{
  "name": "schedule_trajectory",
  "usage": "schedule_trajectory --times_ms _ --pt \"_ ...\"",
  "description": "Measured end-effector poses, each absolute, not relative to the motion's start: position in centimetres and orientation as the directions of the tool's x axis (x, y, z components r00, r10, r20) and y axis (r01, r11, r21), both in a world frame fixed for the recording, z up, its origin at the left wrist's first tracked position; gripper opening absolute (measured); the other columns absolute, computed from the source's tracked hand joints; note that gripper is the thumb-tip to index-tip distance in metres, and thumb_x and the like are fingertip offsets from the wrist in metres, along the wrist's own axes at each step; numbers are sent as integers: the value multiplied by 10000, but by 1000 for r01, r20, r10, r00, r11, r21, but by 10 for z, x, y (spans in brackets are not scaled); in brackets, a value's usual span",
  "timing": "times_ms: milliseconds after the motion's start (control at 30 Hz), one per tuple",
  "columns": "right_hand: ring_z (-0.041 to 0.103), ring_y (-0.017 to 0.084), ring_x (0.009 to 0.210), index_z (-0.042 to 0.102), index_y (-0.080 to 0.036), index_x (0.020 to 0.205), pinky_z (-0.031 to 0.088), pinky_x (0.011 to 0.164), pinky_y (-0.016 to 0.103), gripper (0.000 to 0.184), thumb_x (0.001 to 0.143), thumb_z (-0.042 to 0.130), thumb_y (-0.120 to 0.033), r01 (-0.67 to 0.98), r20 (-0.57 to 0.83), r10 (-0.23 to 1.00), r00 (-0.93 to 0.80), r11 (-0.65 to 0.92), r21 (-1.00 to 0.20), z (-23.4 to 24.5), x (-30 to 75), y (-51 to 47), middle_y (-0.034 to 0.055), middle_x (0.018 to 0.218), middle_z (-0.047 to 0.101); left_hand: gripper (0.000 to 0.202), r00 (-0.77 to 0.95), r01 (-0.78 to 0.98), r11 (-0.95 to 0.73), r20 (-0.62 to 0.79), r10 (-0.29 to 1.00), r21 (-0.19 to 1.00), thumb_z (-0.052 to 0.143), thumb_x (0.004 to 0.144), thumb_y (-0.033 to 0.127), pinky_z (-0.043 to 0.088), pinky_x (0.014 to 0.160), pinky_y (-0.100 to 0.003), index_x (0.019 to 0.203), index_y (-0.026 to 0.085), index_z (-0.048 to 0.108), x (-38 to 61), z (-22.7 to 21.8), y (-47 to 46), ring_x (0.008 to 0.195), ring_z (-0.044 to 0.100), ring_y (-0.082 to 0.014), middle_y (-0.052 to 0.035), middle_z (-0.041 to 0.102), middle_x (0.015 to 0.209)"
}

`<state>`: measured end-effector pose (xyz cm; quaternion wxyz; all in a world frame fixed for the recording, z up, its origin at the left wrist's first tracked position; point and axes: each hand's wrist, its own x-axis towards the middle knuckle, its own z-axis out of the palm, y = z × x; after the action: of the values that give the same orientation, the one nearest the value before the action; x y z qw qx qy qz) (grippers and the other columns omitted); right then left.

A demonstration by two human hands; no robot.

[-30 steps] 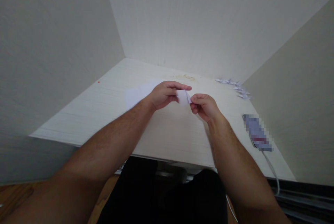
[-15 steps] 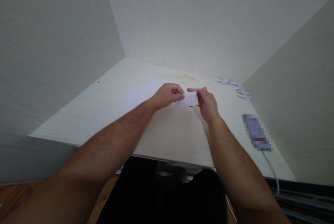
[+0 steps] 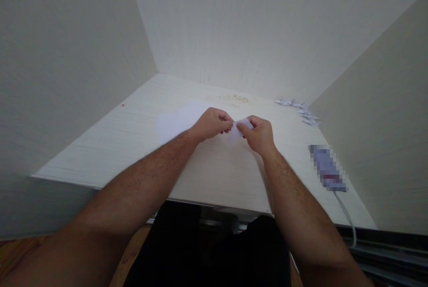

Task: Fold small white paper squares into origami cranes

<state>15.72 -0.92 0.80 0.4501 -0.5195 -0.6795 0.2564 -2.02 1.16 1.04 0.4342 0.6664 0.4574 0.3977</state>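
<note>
Between my two hands is a small folded piece of white paper [image 3: 245, 123], held just above the white desk. My left hand [image 3: 214, 123] pinches its left corner between thumb and fingertips. On the other side my right hand [image 3: 259, 133] grips the paper, thumb laid across its front and fingers behind. Part of the paper is hidden by the right thumb and fingers. White sheets [image 3: 177, 120] lie on the desk just beyond my left forearm.
Several small folded white paper figures [image 3: 292, 103] stand in a row at the back right corner. A phone [image 3: 327, 169], blurred out, lies on the right with a white cable [image 3: 347, 215]. Walls enclose the desk [image 3: 220, 175] on three sides. Two hooks hang on the back wall.
My right hand has closed on the paper, its thumb coming over the front. The paper has tilted and shows less of its face. My left hand keeps its pinch.
</note>
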Motion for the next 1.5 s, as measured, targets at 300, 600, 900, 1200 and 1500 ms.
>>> schedule_trajectory --times_ms 300,600,900,1200,1500 --pt "551 124 558 702 -184 750 413 501 233 177 776 641 -348 464 369 926 -80 362 -808 3 158 -8 -1 619 639 77 257 194 -136 84 963 972 644 640 142 437 473 -203 692 121 698 -19 11 11 490 558 -94 -28 642 553" --pt "576 93 552 769 -230 895 507 503 237 198 766 619 -228 212 374 913 -166 403 -890 3 159 -9 -1 775 718 45 226 103 -45 21 974 994 613 628 99 431 462 -216 600 127 633 -20 12 13 457 536 -94 -13 592 501" --pt "667 143 745 776 -260 849 564 588 269 219 725 640 -141 136 460 864 -205 491 -861 -5 162 -4 16 898 736 45 185 -25 99 -93 978 995 623 664 119 486 500 -253 662 131 579 -18 19 10 490 574 -114 -18 609 570" --pt "682 167 898 764 -267 835 574 776 333 192 751 658 -131 282 617 750 -237 661 -695 -4 164 -3 34 1000 728 65 203 -86 131 -111 973 988 637 690 147 474 508 -245 702 130 576 -16 19 8 520 590 -116 -28 621 607" --pt "691 162 904 757 -265 843 579 779 323 176 793 640 -145 371 666 686 -292 723 -582 -1 163 -3 41 1008 735 102 235 -158 135 -95 967 978 661 668 177 454 514 -241 681 139 567 -18 14 11 524 583 -109 -21 624 612"
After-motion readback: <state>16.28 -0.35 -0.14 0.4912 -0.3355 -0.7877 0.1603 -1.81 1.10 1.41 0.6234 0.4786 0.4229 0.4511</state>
